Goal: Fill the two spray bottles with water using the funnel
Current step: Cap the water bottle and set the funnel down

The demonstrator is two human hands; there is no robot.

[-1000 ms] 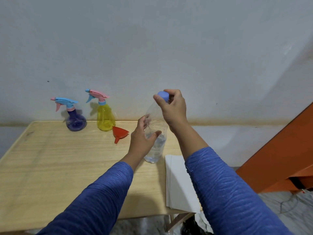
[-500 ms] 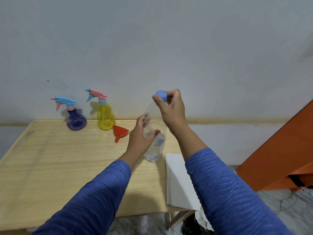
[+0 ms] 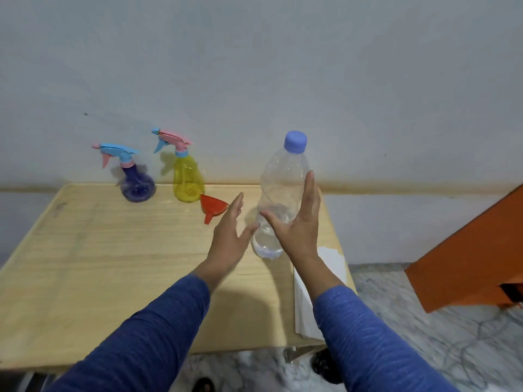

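A clear plastic water bottle [image 3: 280, 179] with a blue cap [image 3: 295, 141] stands upright on the wooden table [image 3: 99, 264], a little water in its base. My right hand [image 3: 297, 227] is open in front of it, fingers straight, holding nothing. My left hand [image 3: 230, 236] is open just left of the bottle, apart from it. A red funnel [image 3: 212, 206] lies on its side beyond my left hand. At the back stand a yellow spray bottle [image 3: 186, 179] with a pink trigger and a purple spray bottle [image 3: 137, 182] with a blue trigger, both capped.
A stack of white paper [image 3: 317, 292] lies at the table's right edge, under my right forearm. The grey wall stands right behind the table. An orange piece of furniture [image 3: 469, 250] is on the right, above a marble floor.
Both hands have let go of the water bottle: the right hand left the cap and dropped to the bottle's side, the left hand opened and drew away. The bottle now stands on its own.
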